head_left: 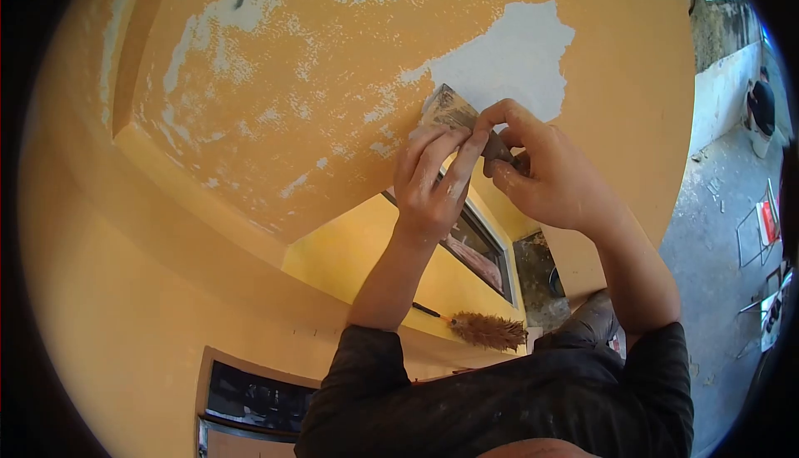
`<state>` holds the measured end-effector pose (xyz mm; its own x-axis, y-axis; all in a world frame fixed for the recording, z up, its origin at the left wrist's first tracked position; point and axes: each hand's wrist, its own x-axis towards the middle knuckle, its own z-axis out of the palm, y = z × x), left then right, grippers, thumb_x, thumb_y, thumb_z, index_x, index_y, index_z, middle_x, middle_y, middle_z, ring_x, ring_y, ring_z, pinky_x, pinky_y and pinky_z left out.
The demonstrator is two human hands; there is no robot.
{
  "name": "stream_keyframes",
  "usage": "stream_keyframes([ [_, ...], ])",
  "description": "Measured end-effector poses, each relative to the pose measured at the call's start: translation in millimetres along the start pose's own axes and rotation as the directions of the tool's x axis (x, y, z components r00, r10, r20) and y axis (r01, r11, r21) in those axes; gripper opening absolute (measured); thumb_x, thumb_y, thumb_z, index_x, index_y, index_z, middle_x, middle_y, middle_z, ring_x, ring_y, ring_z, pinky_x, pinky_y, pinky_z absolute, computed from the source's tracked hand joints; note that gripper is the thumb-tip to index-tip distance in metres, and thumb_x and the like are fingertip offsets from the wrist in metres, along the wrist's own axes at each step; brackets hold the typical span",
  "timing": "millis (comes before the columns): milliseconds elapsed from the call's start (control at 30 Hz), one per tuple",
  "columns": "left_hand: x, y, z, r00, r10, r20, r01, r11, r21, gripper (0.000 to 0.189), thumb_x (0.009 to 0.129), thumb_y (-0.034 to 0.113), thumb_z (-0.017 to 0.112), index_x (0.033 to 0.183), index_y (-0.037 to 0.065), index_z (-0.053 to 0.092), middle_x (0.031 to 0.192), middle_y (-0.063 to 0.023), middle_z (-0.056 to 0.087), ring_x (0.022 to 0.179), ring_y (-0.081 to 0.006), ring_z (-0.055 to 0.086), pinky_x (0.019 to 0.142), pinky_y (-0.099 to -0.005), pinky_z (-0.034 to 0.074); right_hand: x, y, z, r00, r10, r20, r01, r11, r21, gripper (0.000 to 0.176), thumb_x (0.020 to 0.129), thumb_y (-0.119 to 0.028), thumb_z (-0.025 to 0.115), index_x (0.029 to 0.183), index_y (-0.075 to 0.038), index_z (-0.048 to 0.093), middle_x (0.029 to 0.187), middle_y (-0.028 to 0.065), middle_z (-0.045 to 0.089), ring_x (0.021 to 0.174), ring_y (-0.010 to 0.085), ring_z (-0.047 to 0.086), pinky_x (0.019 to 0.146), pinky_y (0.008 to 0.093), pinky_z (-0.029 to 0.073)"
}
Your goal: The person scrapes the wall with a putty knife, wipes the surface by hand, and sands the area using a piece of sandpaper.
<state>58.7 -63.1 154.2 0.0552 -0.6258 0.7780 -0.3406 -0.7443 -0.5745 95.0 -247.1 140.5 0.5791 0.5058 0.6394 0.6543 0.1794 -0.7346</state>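
Note:
My right hand (553, 171) is closed around the dark handle of a putty knife (450, 109), its index finger bent over the top. The blade is smeared with dried plaster and lies against the yellow painted surface (358, 100) overhead. With its fingers pressed on the blade near the handle, my left hand (434, 173) also grips the tool; its thumb is partly hidden. Just beyond the blade is a bare white patch (508, 58) with ragged edges. Scattered white flecks spread across the paint to the left.
Below my arms are a window (478, 250) in a yellow wall and a feather duster (487, 331). Another dark-framed opening (258, 395) is at lower left. Far right, a person (761, 108) stands by a bucket (760, 143) near folding chairs (759, 229) on the grey floor.

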Motion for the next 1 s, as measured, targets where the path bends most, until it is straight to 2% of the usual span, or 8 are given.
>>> stream_keyframes([
  [67, -1.9, -0.1, 3.8, 1.000, 0.009, 0.001, -0.009, 0.999, 0.048, 0.037, 0.071, -0.001, 0.072, 0.107, 0.008, 0.069, 0.094, -0.0048, 0.062, 0.088, -0.0233, 0.059, 0.076, -0.0344, 0.048, -4.2, 6.7, -2.3, 0.999, -0.014, -0.032, 0.016, 0.997, 0.078, 0.047, 0.082, -0.002, 0.056, 0.128, -0.009, 0.047, 0.072, 0.0152, 0.060, 0.062, 0.0251, 0.061, 0.059, 0.0345, 0.049],
  [133, -4.9, -0.4, 7.2, 1.000, 0.011, 0.004, -0.011, 0.996, 0.089, 0.034, 0.074, 0.005, 0.070, 0.107, 0.009, 0.069, 0.092, -0.0032, 0.060, 0.089, -0.0210, 0.059, 0.076, -0.0340, 0.046, -13.5, 6.1, -7.7, 0.994, 0.110, -0.007, -0.097, 0.901, 0.424, 0.046, 0.086, -0.004, 0.059, 0.130, -0.009, 0.046, 0.080, 0.0082, 0.062, 0.066, 0.0161, 0.062, 0.060, 0.0288, 0.051],
  [267, -15.2, 6.5, 4.7, 0.998, -0.019, 0.052, 0.012, 0.992, 0.128, 0.032, 0.075, 0.008, 0.070, 0.107, 0.011, 0.070, 0.092, -0.0012, 0.060, 0.088, -0.0188, 0.058, 0.078, -0.0330, 0.043, -39.6, 16.5, -15.6, 0.963, 0.262, -0.057, -0.186, 0.807, 0.561, 0.043, 0.088, -0.006, 0.062, 0.129, -0.007, 0.048, 0.091, 0.0054, 0.063, 0.070, 0.0101, 0.060, 0.060, 0.0239, 0.050],
  [400, -15.5, 1.2, 8.5, 0.994, 0.057, 0.094, -0.064, 0.995, 0.080, 0.032, 0.075, 0.006, 0.072, 0.107, 0.009, 0.070, 0.101, -0.0047, 0.059, 0.088, -0.0237, 0.057, 0.081, -0.0363, 0.046, -48.7, 14.9, 5.4, 0.951, 0.263, -0.163, -0.199, 0.924, 0.326, 0.032, 0.087, -0.003, 0.063, 0.118, -0.003, 0.060, 0.082, 0.0077, 0.066, 0.066, 0.0075, 0.058, 0.057, 0.0222, 0.046],
  [467, -12.6, -9.0, 9.0, 0.992, 0.087, 0.089, -0.094, 0.993, 0.079, 0.032, 0.076, 0.004, 0.071, 0.108, 0.007, 0.069, 0.107, -0.0082, 0.062, 0.096, -0.0267, 0.058, 0.084, -0.0374, 0.049, -45.3, 15.2, 10.9, 0.946, 0.030, -0.321, -0.011, 0.998, 0.064, 0.030, 0.084, 0.000, 0.063, 0.113, -0.002, 0.066, 0.071, 0.0078, 0.063, 0.059, 0.0080, 0.055, 0.053, 0.0242, 0.044],
  [567, -4.2, -21.1, 5.6, 0.987, 0.131, 0.095, -0.126, 0.991, -0.051, 0.027, 0.078, 0.000, 0.068, 0.105, 0.002, 0.069, 0.107, -0.0135, 0.065, 0.103, -0.0306, 0.061, 0.086, -0.0393, 0.053, -41.8, 3.7, 6.3, 0.958, -0.078, -0.274, 0.055, 0.994, -0.093, 0.032, 0.080, 0.004, 0.063, 0.111, -0.002, 0.068, 0.065, 0.0081, 0.058, 0.051, 0.0099, 0.050, 0.049, 0.0257, 0.040],
  [700, 5.1, -14.5, 0.0, 0.985, 0.100, 0.143, -0.098, 0.995, -0.025, 0.026, 0.081, 0.004, 0.062, 0.105, -0.001, 0.069, 0.111, -0.0154, 0.066, 0.110, -0.0291, 0.061, 0.089, -0.0403, 0.053, -40.3, 1.4, 6.4, 0.951, -0.050, -0.306, 0.037, 0.998, -0.048, 0.034, 0.078, 0.006, 0.062, 0.110, -0.003, 0.068, 0.061, 0.0071, 0.054, 0.047, 0.0116, 0.047, 0.047, 0.0261, 0.038],
  [1000, -0.3, -11.4, 10.4, 0.997, 0.029, 0.074, -0.024, 0.997, -0.073, 0.027, 0.080, 0.000, 0.063, 0.106, -0.005, 0.067, 0.114, -0.0196, 0.065, 0.113, -0.0331, 0.060, 0.094, -0.0441, 0.051, -29.1, 22.0, 13.0, 0.896, -0.279, -0.346, 0.154, 0.925, -0.347, 0.039, 0.071, 0.005, 0.067, 0.108, -0.007, 0.070, 0.062, 0.0055, 0.056, 0.047, 0.0118, 0.049, 0.046, 0.0261, 0.039],
])
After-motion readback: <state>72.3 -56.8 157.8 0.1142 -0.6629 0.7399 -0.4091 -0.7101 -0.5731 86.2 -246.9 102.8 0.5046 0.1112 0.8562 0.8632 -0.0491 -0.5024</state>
